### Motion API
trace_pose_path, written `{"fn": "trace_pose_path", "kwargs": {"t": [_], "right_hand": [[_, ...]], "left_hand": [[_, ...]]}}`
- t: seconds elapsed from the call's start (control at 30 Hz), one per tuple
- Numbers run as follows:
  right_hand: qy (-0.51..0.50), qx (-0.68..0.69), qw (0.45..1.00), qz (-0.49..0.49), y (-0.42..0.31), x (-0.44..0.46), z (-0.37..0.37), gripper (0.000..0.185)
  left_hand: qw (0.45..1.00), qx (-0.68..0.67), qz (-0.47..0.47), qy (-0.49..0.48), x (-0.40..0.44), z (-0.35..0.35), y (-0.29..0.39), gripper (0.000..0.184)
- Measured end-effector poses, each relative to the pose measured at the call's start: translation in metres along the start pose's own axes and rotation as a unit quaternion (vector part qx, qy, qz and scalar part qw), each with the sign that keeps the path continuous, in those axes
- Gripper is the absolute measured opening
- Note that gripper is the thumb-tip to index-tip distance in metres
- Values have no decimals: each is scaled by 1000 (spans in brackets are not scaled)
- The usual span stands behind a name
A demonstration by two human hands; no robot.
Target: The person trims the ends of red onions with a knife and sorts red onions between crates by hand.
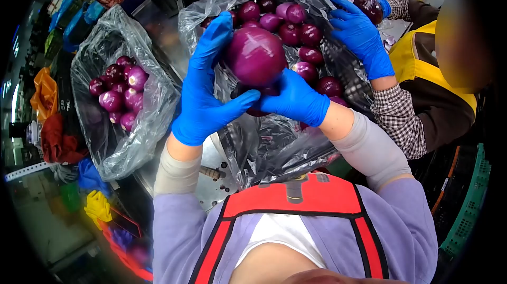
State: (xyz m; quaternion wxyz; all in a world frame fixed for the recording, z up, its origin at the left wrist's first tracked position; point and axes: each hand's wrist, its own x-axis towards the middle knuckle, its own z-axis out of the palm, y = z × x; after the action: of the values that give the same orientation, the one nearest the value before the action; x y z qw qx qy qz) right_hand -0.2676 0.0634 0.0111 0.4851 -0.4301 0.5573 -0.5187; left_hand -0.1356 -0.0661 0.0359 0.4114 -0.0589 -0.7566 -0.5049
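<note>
Nearest to me, a red apron with black edging is lying flat over the person's soft lilac top; beyond it, pale fabric cuffs are wrapping both forearms; the left hand, in thin blue glove rubber, is curving up the side of a large red onion, thumb reaching across below, while the right hand is cupping its lower right, some fingertips hiding from me; the two are clasping it between them, above a black plastic bag; the onion is looking round, firm and glossy, probably fairly weighty, its dry skin likely slipping or flaking under rubber, so the broad sides are seeming the best hold, palms spread; behind it, smaller onions are heaping in the crinkled plastic, shiny and purple; to the right, a co-worker's gloved hand is hovering at the bag's edge, fingers spreading, a checked sleeve showing below; off left, a translucent bag is slumping around another onion pile.
</note>
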Motion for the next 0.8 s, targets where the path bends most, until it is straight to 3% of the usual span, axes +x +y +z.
{"fn": "trace_pose_path", "kwargs": {"t": [0.1,0.23,0.3,0.4,0.47,0.57,0.63,0.7,0.77,0.8], "right_hand": [[27,-9,999,-24,6,3,2,67],[33,-14,999,-19,-1,4,3,67],[50,-18,998,-44,4,7,2,68],[70,-53,992,-96,13,14,-4,70],[73,-83,986,-121,11,19,-9,71],[19,-130,983,-130,2,20,-13,68],[133,-293,904,-282,9,20,-11,63],[140,-327,886,-297,19,26,-14,63],[147,-363,866,-313,25,28,-16,64],[131,-376,868,-296,26,27,-17,66]], "left_hand": [[999,0,45,9,-1,4,-5,86],[997,-61,9,52,-1,14,-4,87],[994,-36,11,102,-2,20,-7,90],[994,39,5,100,-2,24,-14,94],[992,30,-21,118,-4,27,-17,98],[972,-146,-166,72,-8,27,-16,97],[976,-138,-159,62,-9,24,-13,95],[979,-130,-151,52,-12,22,-13,92],[996,6,-81,31,-18,21,-15,86],[996,5,-80,30,-20,23,-13,86]]}}
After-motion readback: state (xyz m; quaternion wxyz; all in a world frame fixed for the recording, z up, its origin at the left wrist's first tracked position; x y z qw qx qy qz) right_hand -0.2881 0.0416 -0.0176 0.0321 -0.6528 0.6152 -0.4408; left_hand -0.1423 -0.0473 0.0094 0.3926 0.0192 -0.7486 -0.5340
